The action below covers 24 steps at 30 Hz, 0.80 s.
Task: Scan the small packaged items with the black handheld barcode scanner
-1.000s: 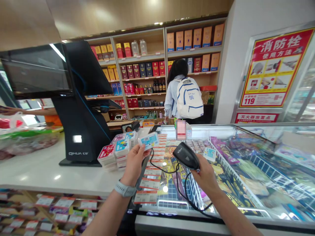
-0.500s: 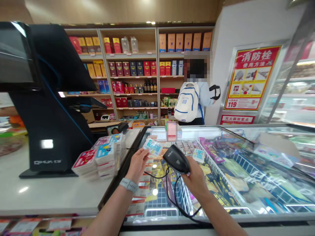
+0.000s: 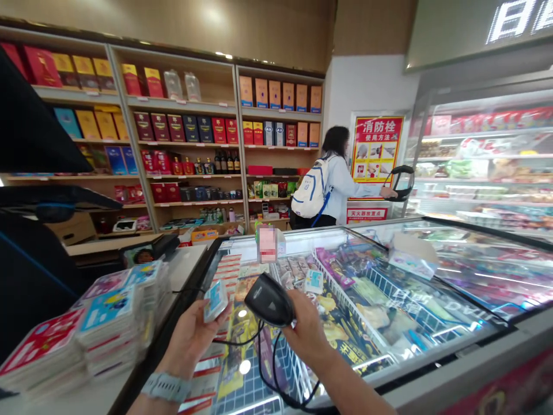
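My left hand [image 3: 194, 331] pinches the probably light, stiff pack [image 3: 216, 300] by its near edges; my right hand [image 3: 307, 331] clasps the scanner [image 3: 268, 300].

Left hand [image 3: 190, 334]: fingers cover the lower edge of the blue pack [image 3: 215, 301]; its small print is illegible. Right hand [image 3: 307, 331]: grip hides the handle of the scanner [image 3: 268, 301]; marking on the housing too small to read. Cable [image 3: 275, 369] leaves at the bottom edge; both forearms cut there too. Black terminal [image 3: 30, 115] cropped at left. Pink card [image 3: 267, 243]: pixelated, content unreadable. Price labels [image 3: 228, 265]: text blurred. Person's [image 3: 339, 178] lower legs hidden behind the freezer [image 3: 432, 377]; sleeve overlaps the poster [image 3: 378, 153], fine print indistinct. Right edge truncates the lit sign [image 3: 512, 23] and refrigerated shelves [image 3: 484, 167], goods blurred.
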Each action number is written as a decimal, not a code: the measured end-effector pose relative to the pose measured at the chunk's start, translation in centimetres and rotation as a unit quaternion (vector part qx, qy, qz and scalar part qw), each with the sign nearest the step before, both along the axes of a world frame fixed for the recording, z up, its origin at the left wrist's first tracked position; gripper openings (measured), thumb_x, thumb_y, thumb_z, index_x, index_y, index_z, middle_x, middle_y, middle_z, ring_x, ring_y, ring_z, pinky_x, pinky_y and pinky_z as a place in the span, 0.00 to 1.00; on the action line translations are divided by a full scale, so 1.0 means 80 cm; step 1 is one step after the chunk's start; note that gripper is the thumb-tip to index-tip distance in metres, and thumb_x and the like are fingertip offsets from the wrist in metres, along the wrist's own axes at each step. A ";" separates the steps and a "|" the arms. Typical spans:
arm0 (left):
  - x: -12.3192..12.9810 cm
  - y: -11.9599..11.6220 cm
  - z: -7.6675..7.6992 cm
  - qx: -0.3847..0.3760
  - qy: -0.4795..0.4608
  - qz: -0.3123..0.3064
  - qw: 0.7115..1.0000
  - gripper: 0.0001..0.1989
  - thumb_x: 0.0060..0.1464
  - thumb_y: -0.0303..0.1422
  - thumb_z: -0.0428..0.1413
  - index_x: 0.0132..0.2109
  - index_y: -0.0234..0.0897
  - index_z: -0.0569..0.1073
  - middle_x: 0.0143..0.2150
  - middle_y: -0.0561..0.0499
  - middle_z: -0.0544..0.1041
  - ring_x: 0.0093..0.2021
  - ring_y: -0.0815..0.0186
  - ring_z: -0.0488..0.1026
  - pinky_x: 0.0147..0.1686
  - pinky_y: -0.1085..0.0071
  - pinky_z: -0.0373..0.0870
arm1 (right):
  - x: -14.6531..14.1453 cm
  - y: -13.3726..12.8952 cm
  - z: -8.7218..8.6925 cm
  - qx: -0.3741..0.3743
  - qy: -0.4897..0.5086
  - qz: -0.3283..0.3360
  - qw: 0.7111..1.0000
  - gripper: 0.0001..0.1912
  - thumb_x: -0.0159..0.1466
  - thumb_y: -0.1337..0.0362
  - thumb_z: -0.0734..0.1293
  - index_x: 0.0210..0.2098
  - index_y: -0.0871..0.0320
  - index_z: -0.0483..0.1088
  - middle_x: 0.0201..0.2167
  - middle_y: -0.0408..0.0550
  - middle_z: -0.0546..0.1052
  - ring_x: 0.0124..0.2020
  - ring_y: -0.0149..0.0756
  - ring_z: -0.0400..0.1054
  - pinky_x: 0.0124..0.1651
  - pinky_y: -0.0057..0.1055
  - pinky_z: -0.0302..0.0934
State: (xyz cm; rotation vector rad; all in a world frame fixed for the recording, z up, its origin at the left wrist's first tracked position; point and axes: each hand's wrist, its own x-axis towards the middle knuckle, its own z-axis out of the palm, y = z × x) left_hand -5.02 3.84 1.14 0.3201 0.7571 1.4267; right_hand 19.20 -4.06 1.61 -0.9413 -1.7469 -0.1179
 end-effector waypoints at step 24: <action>0.014 -0.010 -0.006 0.112 0.248 -0.051 0.961 0.23 0.42 0.18 0.63 0.47 0.36 0.73 0.45 0.47 0.80 0.38 0.66 0.79 0.37 0.75 0.77 | 0.001 0.004 -0.006 -0.017 -0.006 -0.011 1.000 0.19 0.57 0.71 0.62 0.48 0.56 0.65 0.41 0.51 0.74 0.42 0.43 0.68 0.43 0.39 0.63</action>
